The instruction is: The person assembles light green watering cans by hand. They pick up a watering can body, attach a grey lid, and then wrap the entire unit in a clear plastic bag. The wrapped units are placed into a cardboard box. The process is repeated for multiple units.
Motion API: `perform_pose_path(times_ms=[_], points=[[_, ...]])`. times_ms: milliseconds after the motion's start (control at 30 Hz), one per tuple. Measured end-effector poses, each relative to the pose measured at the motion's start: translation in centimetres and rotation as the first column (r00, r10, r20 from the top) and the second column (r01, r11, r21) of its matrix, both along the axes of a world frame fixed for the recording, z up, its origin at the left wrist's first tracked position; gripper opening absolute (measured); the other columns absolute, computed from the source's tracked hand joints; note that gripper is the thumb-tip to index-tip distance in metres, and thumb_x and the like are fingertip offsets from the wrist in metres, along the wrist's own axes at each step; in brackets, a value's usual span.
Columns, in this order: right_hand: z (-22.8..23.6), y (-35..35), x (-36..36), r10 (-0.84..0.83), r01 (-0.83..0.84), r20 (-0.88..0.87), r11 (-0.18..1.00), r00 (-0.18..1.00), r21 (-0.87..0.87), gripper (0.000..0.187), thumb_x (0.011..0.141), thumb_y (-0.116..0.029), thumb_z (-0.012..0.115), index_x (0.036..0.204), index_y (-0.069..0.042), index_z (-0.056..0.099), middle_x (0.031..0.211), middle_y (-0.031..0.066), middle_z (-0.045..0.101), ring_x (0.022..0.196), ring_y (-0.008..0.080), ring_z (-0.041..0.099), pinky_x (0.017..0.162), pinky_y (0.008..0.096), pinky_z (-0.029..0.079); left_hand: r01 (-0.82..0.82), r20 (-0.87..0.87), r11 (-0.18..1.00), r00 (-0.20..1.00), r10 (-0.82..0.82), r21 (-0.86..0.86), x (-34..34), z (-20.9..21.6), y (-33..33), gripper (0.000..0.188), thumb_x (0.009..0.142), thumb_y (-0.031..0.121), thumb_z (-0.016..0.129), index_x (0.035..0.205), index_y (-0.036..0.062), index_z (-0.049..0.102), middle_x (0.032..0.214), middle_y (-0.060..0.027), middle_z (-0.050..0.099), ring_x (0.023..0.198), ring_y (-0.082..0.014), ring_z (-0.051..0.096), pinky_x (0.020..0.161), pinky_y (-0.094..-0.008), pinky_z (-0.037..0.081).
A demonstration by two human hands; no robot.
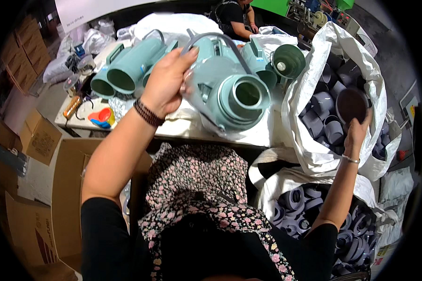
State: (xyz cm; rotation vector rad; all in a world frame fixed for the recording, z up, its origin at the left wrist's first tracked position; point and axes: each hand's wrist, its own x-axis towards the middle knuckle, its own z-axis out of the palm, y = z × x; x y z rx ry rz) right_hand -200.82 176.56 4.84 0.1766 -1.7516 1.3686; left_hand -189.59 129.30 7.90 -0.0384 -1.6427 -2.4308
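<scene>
Cluttered workshop ground surrounded you: brown cardboard boxes (pixel 37 140) stood along your left, and a white-covered table (pixel 248 136) ran across in front of your flowered lap. On that table lay several teal flask shells (pixel 126 70) on their sides, open mouths toward you, bunched near its far left corner, with another teal shell (pixel 288 61) near its far right corner. Your left hand (pixel 166 82) was curled around the back of a teal flask body (pixel 229 96), which you held tilted above the table's near edge, its round open mouth facing you and its grey handle (pixel 220 42) arching over the top. Just off the table's right edge stood a large white sack (pixel 309 93), its rim folded open, filled with grey cup-shaped plastic parts (pixel 321 124) heaped loosely on one another. Your right hand (pixel 356 131) reached into that sack and gripped a dark round cup part (pixel 351 105) by its lower rim, fingers closed on it, the hollow side turned toward you. Nearer you, below that sack, a second white sack (pixel 286 180) held a pile of grey ring-shaped parts (pixel 295 201). At the table's near left corner sat small orange and blue plastic bits (pixel 101 117). Beyond the table's far edge another person in dark clothing (pixel 234 16) sat at work.
</scene>
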Motion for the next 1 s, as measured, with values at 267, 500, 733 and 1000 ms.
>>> perform_pose_path(times_ms=[267,500,733,1000], points=[[4.9,-30.5,15.5,0.603,-0.122,0.015,0.137,0.798,0.983,0.062,0.048,-0.011,0.074,0.107,-0.016,0.057,0.121,0.0079,0.049,0.115,0.0317,0.041,0.097,0.0473,0.031,0.051,-0.269,0.965,0.955,-0.122,-0.256,8.7,-0.2,-2.7,0.019,0.081,0.012,0.062,0.094,0.0031,0.051,0.08,-0.0053,0.061,0.065,-0.0084,0.057,0.056,-0.0193,0.044],[4.1,-40.4,22.2,0.997,-0.387,-0.014,0.045,0.082,0.921,0.038,0.054,-0.016,0.071,0.091,-0.007,0.065,0.111,0.0154,0.055,0.105,0.0318,0.051,0.09,0.047,0.039,-0.485,-0.494,0.854,0.799,0.345,-0.188,28.6,-2.2,-8.8,0.029,0.089,0.016,0.048,0.109,-0.0047,0.052,0.099,-0.018,0.06,0.092,-0.0217,0.059,0.075,-0.0311,0.049],[-1.2,-40.2,22.1,0.983,-0.483,0.166,-0.11,0.073,0.869,0.025,0.066,-0.011,0.065,0.09,-0.004,0.062,0.106,0.0138,0.058,0.11,0.0349,0.047,0.094,0.0453,0.036,-0.977,-0.182,0.199,0.209,0.961,-0.072,54.6,-7.9,-3.1,0.032,0.088,0.005,0.047,0.12,0.0076,0.046,0.114,-0.0135,0.053,0.093,-0.0211,0.059,0.075,-0.035,0.052],[-8.6,-41.7,19.0,0.865,-0.682,0.458,-0.208,0.207,0.701,0.018,0.071,-0.008,0.062,0.088,-0.005,0.062,0.099,0.0098,0.061,0.109,0.0332,0.048,0.091,0.0414,0.038,0.221,0.292,0.195,0.793,0.535,-0.956,57.4,-27.2,-5.7,0.018,0.053,-0.004,0.055,0.064,0.0084,0.061,0.073,-0.0073,0.062,0.075,-0.0298,0.058,0.069,-0.0394,0.046]])
